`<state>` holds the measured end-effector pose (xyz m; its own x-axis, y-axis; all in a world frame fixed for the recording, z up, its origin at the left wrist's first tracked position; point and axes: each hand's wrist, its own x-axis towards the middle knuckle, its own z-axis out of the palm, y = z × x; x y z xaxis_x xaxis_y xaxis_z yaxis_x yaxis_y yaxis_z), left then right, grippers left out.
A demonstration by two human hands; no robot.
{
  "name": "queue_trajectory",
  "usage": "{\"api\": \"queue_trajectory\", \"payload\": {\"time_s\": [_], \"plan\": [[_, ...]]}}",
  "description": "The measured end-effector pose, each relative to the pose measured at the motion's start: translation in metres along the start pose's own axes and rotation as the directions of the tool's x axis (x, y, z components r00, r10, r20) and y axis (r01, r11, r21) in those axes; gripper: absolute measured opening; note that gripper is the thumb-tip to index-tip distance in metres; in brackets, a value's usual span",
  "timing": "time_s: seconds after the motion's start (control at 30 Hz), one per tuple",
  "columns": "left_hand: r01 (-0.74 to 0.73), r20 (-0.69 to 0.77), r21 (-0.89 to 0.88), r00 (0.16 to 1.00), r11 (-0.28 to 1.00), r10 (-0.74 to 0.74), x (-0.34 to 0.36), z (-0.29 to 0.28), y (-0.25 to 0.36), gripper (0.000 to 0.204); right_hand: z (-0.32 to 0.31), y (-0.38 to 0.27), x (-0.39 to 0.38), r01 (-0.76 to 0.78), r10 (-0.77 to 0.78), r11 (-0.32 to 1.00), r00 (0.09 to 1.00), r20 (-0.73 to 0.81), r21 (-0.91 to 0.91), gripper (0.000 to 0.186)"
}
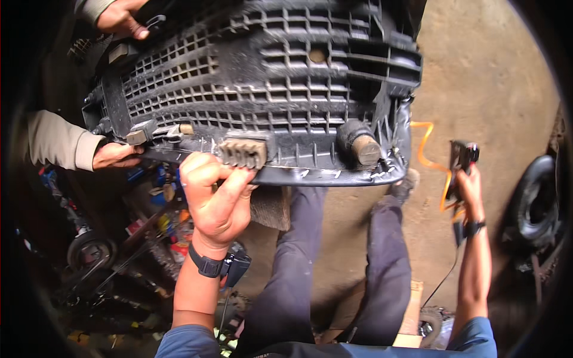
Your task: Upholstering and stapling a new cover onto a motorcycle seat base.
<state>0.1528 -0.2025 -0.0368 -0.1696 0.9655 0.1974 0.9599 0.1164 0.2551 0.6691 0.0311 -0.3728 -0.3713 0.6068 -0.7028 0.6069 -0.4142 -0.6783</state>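
A black plastic seat base point(239, 98), probably a motorcycle seat turned upside down, fills the upper middle with its ribbed grid showing. Staples dot its black cover edge point(316, 177), mostly toward the near right corner. My left hand point(218, 197) pinches this near edge beside a ridged rubber block point(243, 152). A round rubber foot point(364, 149) sticks up near the right corner. Off to the right, apart from the seat, my right hand point(470, 188) is wrapped around a dark staple gun point(459, 156) with an orange coiled air hose point(425, 146).
Another person's hands rest on the seat: one at the far left point(122, 19), one at the left end point(116, 156). Under the near edge is a wooden support point(271, 209). A tyre point(533, 200) stands right; cardboard point(410, 313) lies below. Clutter and a wheel point(91, 253) fill the lower left.
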Motion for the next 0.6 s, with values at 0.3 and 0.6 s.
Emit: {"api": "queue_trajectory", "payload": {"time_s": [0.3, 0.6], "plan": [[0.072, -0.062, -0.24, 0.994, 0.968, -0.09, -0.008, 0.002, -0.014, 0.039, 0.089, -0.372, -0.212, -0.142, 0.074, 0.983, 0.885, 0.461, 0.116, 0.045], [0.055, -0.064, -0.313, 0.995, 0.948, -0.078, -0.007, 0.0, -0.025, 0.034, 0.151, -0.482, -0.166, -0.303, 0.345, 0.936, 0.688, 0.639, -0.179, 0.043]]}}
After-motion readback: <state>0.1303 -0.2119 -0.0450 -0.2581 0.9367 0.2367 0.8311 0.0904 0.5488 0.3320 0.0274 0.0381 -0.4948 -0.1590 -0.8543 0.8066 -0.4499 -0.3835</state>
